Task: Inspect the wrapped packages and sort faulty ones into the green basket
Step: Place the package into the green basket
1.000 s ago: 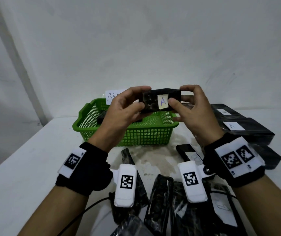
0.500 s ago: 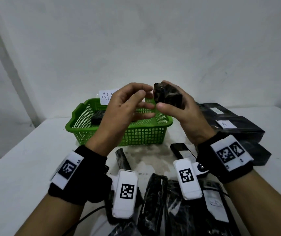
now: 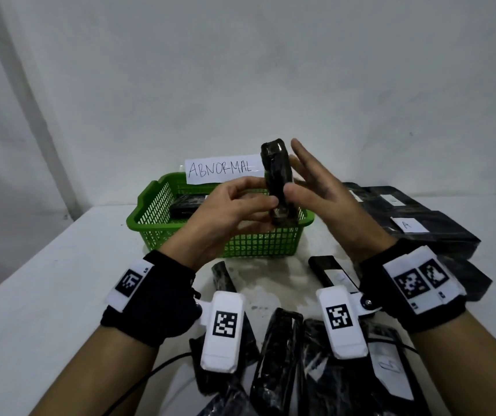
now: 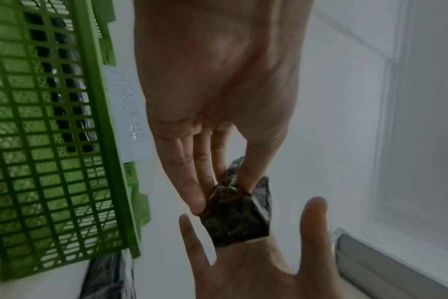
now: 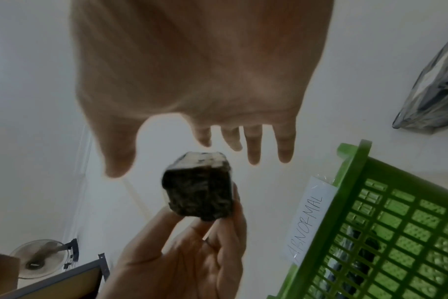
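Note:
I hold a small black wrapped package [image 3: 277, 178] upright above the green basket [image 3: 258, 244]. My left hand [image 3: 266, 205] pinches its lower part between thumb and fingers, as the left wrist view shows at the package [image 4: 237, 218]. My right hand [image 3: 297, 178] stands beside the package with fingers straight and spread, its thumb close to the wrap. In the right wrist view the package [image 5: 200, 194] shows a pale end face. The basket carries a paper label reading ABNORMAL [image 3: 222, 169] and holds one black package [image 3: 186, 205].
Several black wrapped packages [image 3: 279, 355] lie at the table's near edge under my wrists, and one [image 3: 330, 273] lies in front of the basket. Black boxes with white labels [image 3: 420, 232] are stacked at the right. A cable [image 3: 150, 373] trails at the near left.
The package was held level in both hands with its A label facing me. It has been turned on end, the right hand has let go and opened, and the left hand now holds it alone.

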